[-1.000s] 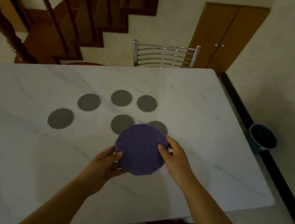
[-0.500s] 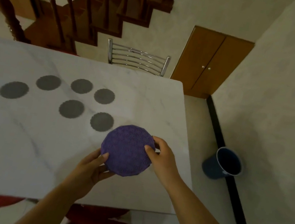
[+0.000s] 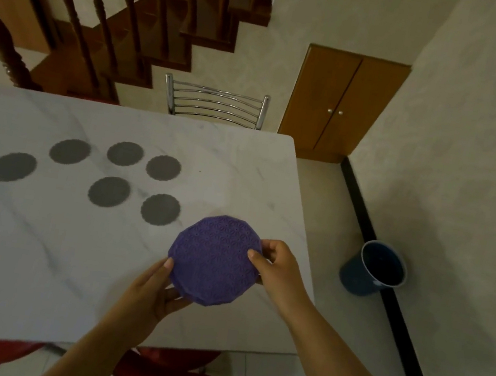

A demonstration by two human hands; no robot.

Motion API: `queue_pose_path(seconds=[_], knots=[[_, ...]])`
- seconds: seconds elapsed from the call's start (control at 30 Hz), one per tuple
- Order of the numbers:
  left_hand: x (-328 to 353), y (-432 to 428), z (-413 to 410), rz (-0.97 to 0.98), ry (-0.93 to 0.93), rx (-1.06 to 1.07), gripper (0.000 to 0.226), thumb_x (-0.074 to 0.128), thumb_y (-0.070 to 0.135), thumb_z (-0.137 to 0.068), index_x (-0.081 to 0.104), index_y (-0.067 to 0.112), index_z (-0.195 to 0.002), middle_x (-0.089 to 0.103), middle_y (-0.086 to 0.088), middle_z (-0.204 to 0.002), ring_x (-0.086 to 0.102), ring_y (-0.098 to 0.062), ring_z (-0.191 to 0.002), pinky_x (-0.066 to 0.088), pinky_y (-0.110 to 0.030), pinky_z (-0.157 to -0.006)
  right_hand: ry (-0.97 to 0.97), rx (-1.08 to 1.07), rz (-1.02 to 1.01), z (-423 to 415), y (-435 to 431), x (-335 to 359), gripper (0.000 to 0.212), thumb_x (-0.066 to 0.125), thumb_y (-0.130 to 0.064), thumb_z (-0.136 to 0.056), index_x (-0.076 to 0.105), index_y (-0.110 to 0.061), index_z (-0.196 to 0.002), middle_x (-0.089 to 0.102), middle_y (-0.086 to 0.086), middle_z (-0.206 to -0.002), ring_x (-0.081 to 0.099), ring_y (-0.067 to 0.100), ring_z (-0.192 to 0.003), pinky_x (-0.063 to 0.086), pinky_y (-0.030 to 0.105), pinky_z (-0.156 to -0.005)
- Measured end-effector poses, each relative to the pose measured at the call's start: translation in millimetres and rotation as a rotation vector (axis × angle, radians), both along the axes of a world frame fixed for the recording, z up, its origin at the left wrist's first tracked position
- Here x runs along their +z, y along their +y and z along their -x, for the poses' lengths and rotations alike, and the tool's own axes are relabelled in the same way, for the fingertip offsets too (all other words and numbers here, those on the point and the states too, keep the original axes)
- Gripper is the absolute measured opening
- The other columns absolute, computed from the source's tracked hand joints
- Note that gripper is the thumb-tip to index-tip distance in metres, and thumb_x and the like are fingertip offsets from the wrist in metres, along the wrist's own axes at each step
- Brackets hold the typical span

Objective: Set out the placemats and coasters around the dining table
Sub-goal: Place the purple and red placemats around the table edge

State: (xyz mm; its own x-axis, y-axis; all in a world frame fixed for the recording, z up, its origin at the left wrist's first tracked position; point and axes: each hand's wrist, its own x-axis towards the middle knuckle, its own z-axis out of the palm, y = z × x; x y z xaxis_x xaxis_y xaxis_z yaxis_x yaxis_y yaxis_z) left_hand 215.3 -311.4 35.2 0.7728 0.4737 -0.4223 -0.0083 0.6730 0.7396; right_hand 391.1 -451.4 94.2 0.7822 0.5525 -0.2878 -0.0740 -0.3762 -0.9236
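A round purple patterned placemat stack (image 3: pixel 215 259) is held just above the white marble table (image 3: pixel 32 250), near its right end. My left hand (image 3: pixel 153 293) grips its lower left edge from below. My right hand (image 3: pixel 276 266) pinches its right edge. Several grey scalloped coasters lie flat on the table to the left, the nearest (image 3: pixel 160 209) just beyond the purple stack, another (image 3: pixel 109 191) beside it, and one far left (image 3: pixel 13 167).
A chrome-backed chair (image 3: pixel 216 102) stands at the table's far side. Red chair seats (image 3: pixel 173 372) show under the near edge. A blue bucket (image 3: pixel 373 273) sits on the floor by the right wall. A wooden staircase and cabinet doors (image 3: pixel 336 104) lie behind.
The view has swung right, so the coasters and table shifted left. Both hands still hold the purple stack, now closer to the table's right end.
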Motion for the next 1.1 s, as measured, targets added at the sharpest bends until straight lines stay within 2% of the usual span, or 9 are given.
queue_pose_path(seconds=[0.1, 0.27, 0.43, 0.6, 0.83, 0.9, 1.0, 1.07, 1.1], knots=[[2.0, -3.2, -4.2, -0.007, 0.005, 0.009, 0.033, 0.055, 0.031, -0.087, 0.069, 0.024, -0.115, 0.069, -0.008, -0.121, 0.069, -0.03, -0.102, 0.059, -0.036, -0.074, 0.045, 0.017, -0.007, -6.7, -3.7, 1.6, 0.016, 0.056, -0.018, -0.09, 0.052, -0.012, -0.104, 0.062, 0.008, -0.107, 0.062, 0.017, -0.092, 0.057, 0.03, -0.07], [4.7, -5.1, -15.5, -0.034, -0.01, 0.059, 0.034, 0.054, 0.02, -0.087, 0.064, 0.015, -0.119, 0.07, -0.011, -0.117, 0.071, -0.029, -0.096, 0.06, -0.039, -0.075, 0.062, 0.009, 0.01, -30.4, -3.4, 7.7, 0.019, 0.059, -0.014, -0.088, 0.053, -0.007, -0.105, 0.061, 0.012, -0.11, 0.062, 0.025, -0.1, 0.057, 0.041, -0.08], [-2.5, -0.8, -24.9, -0.032, 0.072, 0.209, 0.026, 0.047, 0.015, -0.095, 0.062, 0.014, -0.116, 0.074, -0.006, -0.108, 0.072, -0.028, -0.091, 0.061, -0.04, -0.074, 0.13, -0.112, -0.055, -87.2, -3.1, 17.6, 0.025, 0.062, -0.009, -0.086, 0.057, -0.002, -0.11, 0.066, 0.013, -0.101, 0.065, 0.023, -0.085, 0.056, 0.03, -0.061], [-5.9, 13.2, -32.7, -0.013, 0.11, 0.325, 0.029, 0.043, 0.014, -0.098, 0.058, 0.012, -0.123, 0.073, -0.005, -0.111, 0.073, -0.026, -0.09, 0.061, -0.04, -0.071, 0.113, -0.22, -0.069, -161.6, 4.4, -2.1, 0.029, 0.063, -0.007, -0.085, 0.057, 0.001, -0.112, 0.065, 0.019, -0.107, 0.065, 0.032, -0.093, 0.056, 0.042, -0.074], [-7.5, 20.0, -72.7, 0.014, 0.064, 0.355, 0.035, 0.046, 0.016, -0.094, 0.058, 0.018, -0.127, 0.067, -0.003, -0.124, 0.068, -0.025, -0.104, 0.06, -0.037, -0.075, 0.461, -0.427, -0.128, -234.0, 40.4, -76.3, 0.034, 0.059, 0.003, -0.085, 0.055, 0.005, -0.118, 0.059, 0.025, -0.12, 0.061, 0.036, -0.103, 0.052, 0.047, -0.08], [-7.8, 20.5, -82.8, 0.024, 0.054, 0.359, 0.035, 0.047, 0.017, -0.092, 0.061, 0.019, -0.125, 0.067, -0.004, -0.125, 0.068, -0.026, -0.105, 0.06, -0.037, -0.075, 0.481, -0.418, -0.139, -245.1, 51.8, -89.9, 0.034, 0.058, 0.002, -0.085, 0.055, 0.005, -0.12, 0.059, 0.023, -0.121, 0.06, 0.034, -0.102, 0.053, 0.044, -0.076], [-10.5, 21.2, -91.8, 0.038, 0.064, 0.369, 0.033, 0.044, 0.015, -0.095, 0.067, 0.022, -0.117, 0.068, -0.004, -0.124, 0.069, -0.025, -0.102, 0.061, -0.037, -0.074, 0.472, -0.42, -0.161, -257.5, 70.1, -105.7, 0.031, 0.057, 0.001, -0.087, 0.056, 0.006, -0.117, 0.06, 0.019, -0.112, 0.059, 0.031, -0.096, 0.058, 0.035, -0.06], [-13.2, 23.2, -93.6, 0.041, 0.077, 0.39, 0.033, 0.044, 0.014, -0.095, 0.07, 0.024, -0.113, 0.068, -0.004, -0.123, 0.07, -0.024, -0.099, 0.061, -0.037, -0.073, 0.441, -0.407, -0.092, -263.0, 79.0, -117.4, 0.03, 0.058, 0.0, -0.086, 0.056, 0.007, -0.115, 0.061, 0.016, -0.108, 0.06, 0.032, -0.098, 0.057, 0.042, -0.07], [-13.9, 23.8, -93.6, 0.042, 0.082, 0.394, 0.033, 0.046, 0.015, -0.093, 0.071, 0.024, -0.112, 0.069, -0.004, -0.122, 0.071, -0.023, -0.098, 0.061, -0.037, -0.073, 0.349, -0.369, 0.03, -265.5, 81.4, -122.3, 0.029, 0.06, -0.003, -0.085, 0.058, 0.006, -0.112, 0.062, 0.016, -0.109, 0.061, 0.033, -0.1, 0.055, 0.046, -0.077]])
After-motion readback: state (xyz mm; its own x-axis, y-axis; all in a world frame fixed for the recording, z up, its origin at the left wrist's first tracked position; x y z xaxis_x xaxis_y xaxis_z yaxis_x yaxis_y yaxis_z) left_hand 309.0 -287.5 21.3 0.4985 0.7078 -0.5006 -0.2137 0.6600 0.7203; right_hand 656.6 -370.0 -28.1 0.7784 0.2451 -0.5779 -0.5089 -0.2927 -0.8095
